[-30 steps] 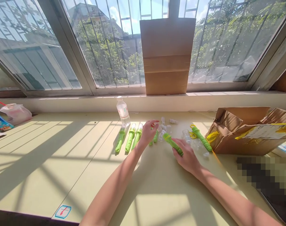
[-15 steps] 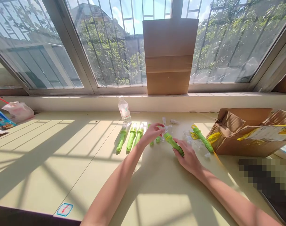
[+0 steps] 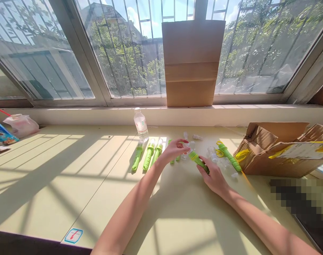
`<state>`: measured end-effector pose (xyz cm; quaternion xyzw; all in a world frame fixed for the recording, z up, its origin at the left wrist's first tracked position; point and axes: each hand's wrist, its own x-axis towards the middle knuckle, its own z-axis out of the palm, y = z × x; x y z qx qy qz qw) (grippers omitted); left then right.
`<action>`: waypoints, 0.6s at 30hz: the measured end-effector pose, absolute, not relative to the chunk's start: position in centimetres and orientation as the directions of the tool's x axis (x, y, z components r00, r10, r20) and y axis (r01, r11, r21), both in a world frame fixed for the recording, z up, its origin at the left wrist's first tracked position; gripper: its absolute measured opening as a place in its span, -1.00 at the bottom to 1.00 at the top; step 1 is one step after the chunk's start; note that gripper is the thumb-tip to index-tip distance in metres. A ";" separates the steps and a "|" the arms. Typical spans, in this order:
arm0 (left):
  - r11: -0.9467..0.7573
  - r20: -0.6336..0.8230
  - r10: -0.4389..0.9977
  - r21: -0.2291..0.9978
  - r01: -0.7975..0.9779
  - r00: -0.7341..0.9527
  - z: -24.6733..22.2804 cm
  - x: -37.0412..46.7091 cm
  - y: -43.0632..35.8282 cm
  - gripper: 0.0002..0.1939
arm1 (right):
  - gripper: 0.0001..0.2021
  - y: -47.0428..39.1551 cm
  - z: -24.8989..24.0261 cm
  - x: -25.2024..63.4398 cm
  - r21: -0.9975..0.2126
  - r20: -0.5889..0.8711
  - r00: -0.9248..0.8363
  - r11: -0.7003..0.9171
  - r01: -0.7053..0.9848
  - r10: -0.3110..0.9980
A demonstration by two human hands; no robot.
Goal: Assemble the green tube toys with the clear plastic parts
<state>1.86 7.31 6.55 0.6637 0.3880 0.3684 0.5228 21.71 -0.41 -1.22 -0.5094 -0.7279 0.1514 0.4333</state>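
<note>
My right hand (image 3: 213,173) is closed around a green plastic handle (image 3: 198,161) with a ribbed collar, tilted up to the left. My left hand (image 3: 174,149) pinches a clear plastic piece (image 3: 187,148), which meets or nearly meets the collar end; the exact contact is too small to tell. Left of my hands lie three green handles with clear tops, among them a middle one (image 3: 148,156). More green parts (image 3: 177,158) show partly behind my left hand. Beyond it are small clear pieces, including a ribbed one (image 3: 196,137).
A water bottle (image 3: 141,124) stands behind the left handles. At right lie clear parts (image 3: 211,153), a green handle with yellow loops (image 3: 229,157) and an open cardboard box (image 3: 278,159). A cardboard sheet (image 3: 192,63) leans on the window; a pink bag (image 3: 21,125) sits far left.
The green handle in my right hand has moved slightly right and down. My left hand has shifted a little right, with the clear piece now showing at the handle's collar.
</note>
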 end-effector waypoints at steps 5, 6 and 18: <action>-0.148 0.082 0.878 0.983 0.106 0.471 6.9 1.6 7.2 -0.49 | -0.71 -0.8 -0.2 21.6 -0.692 0.429 -0.173 0.446 0.567 0.886; -0.151 0.081 0.879 0.982 0.113 0.470 6.8 1.7 7.3 -0.48 | -0.71 -0.8 -0.1 21.6 -0.695 0.426 -0.164 0.438 0.570 0.890; -0.486 0.318 0.871 0.436 0.757 0.376 4.3 2.3 8.0 -0.71 | -0.68 -0.8 -0.4 21.5 -0.746 0.425 -0.063 0.389 0.541 0.903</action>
